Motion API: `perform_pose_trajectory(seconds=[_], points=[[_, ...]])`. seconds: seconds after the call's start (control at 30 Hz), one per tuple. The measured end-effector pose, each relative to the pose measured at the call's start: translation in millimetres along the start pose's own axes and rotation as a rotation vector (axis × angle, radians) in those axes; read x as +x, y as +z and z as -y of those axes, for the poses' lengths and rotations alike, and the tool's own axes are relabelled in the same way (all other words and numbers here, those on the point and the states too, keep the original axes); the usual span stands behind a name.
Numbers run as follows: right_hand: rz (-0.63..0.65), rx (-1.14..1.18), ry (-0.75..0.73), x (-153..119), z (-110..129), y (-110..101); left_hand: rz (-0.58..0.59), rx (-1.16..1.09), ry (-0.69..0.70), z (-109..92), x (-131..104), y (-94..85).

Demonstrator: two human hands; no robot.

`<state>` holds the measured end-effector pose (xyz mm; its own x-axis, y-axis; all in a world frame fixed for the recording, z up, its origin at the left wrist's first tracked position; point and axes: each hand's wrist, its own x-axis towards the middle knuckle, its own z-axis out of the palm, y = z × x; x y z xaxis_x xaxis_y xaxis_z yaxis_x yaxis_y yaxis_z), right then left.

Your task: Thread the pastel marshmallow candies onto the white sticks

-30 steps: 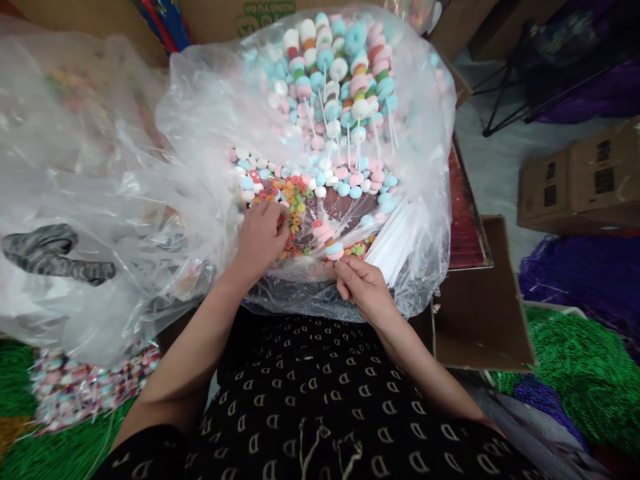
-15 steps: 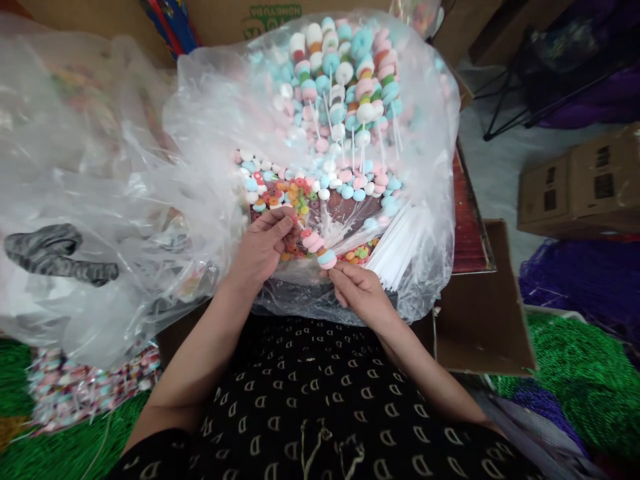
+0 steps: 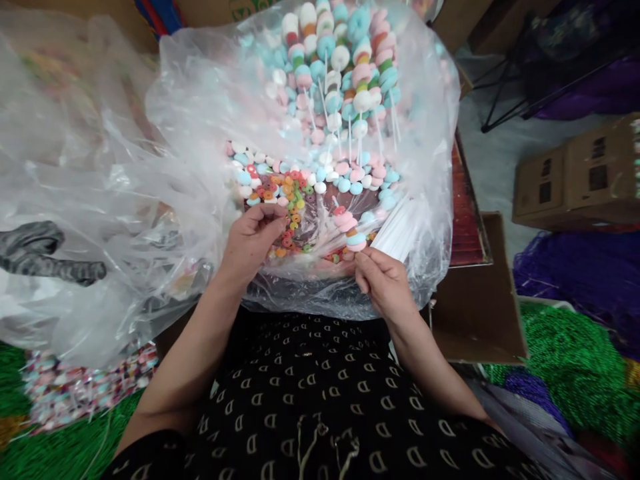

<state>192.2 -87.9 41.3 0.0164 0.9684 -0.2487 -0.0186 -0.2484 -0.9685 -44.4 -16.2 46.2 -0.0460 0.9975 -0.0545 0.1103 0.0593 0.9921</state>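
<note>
My right hand (image 3: 381, 277) pinches the lower end of a candy skewer (image 3: 350, 230), a short stack of pink and blue marshmallows with an orange ring and a red one at its top. The skewer leans slightly to the left. Over the pile of small fruit-coloured gummy rings (image 3: 295, 200) is my left hand (image 3: 253, 243), thumb and fingertips pinched together. Whatever lies between those fingertips is too small to make out. Loose pink, white and blue marshmallows (image 3: 345, 177) lie just beyond. White sticks (image 3: 395, 233) are bundled right of the skewer.
Several threaded candy skewers (image 3: 360, 73) lie at the back on a clear plastic bag (image 3: 425, 133). More plastic sheeting (image 3: 100, 173) bulges at the left. A red wooden edge (image 3: 467, 207), an open carton (image 3: 475, 320) and green strands (image 3: 580, 373) are on the right.
My right hand has shifted right and slightly up with the skewer. My left hand has parted from the skewer's top and moved left, over the gummy rings. The whole view has shifted slightly.
</note>
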Motion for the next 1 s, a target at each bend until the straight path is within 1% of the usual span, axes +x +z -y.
perform_pose_trajectory(seconds=[0.03,0.1,0.2,0.27,0.33,0.37,0.4,0.47,0.57,0.63,0.7,0.73,0.77,0.83,0.93,1.0], points=[[-0.026,0.005,-0.003,0.8,0.7,-2.7,0.025,0.007,0.013,-2.5,-1.4,4.1],[-0.081,0.022,-0.014,2.3,2.7,-8.1,0.098,0.046,0.072,-6.1,-4.7,17.7],[-0.16,0.048,-0.043,3.7,5.5,-15.9,0.268,0.169,0.188,-6.4,-10.8,47.3],[-0.183,0.073,-0.053,3.4,6.2,-20.4,0.364,0.267,0.279,-3.2,-13.8,66.1],[-0.187,0.093,-0.042,2.0,5.9,-23.7,0.408,0.347,0.365,0.4,-14.3,77.4],[-0.185,0.095,-0.029,1.1,5.4,-24.7,0.411,0.374,0.395,1.7,-13.2,78.7],[-0.183,0.093,-0.016,0.2,4.8,-25.4,0.401,0.393,0.408,2.4,-11.3,76.8],[-0.179,0.082,0.002,-1.3,3.7,-25.9,0.332,0.416,0.397,1.8,-5.3,64.2],[-0.167,0.077,-0.001,-1.7,2.3,-25.5,0.158,0.504,0.352,-0.9,5.8,31.3],[-0.164,0.08,-0.006,-1.0,1.2,-25.2,0.083,0.629,0.34,-1.0,11.6,8.9],[-0.162,0.086,-0.008,0.0,-0.5,-25.0,0.06,0.779,0.339,1.3,14.6,-8.1],[-0.161,0.089,-0.007,0.5,-1.4,-24.9,0.064,0.852,0.339,3.2,15.2,-13.5],[-0.16,0.092,-0.007,0.9,-2.3,-24.8,0.078,0.918,0.338,5.3,15.3,-16.8],[-0.167,0.096,-0.013,1.4,-3.7,-24.2,0.119,1.015,0.334,9.2,14.9,-17.4],[-0.175,0.094,-0.018,1.4,-4.2,-22.9,0.177,1.094,0.331,12.3,15.3,-8.6],[-0.174,0.082,-0.017,1.2,-4.1,-22.1,0.194,1.139,0.344,11.9,16.8,-1.5]])
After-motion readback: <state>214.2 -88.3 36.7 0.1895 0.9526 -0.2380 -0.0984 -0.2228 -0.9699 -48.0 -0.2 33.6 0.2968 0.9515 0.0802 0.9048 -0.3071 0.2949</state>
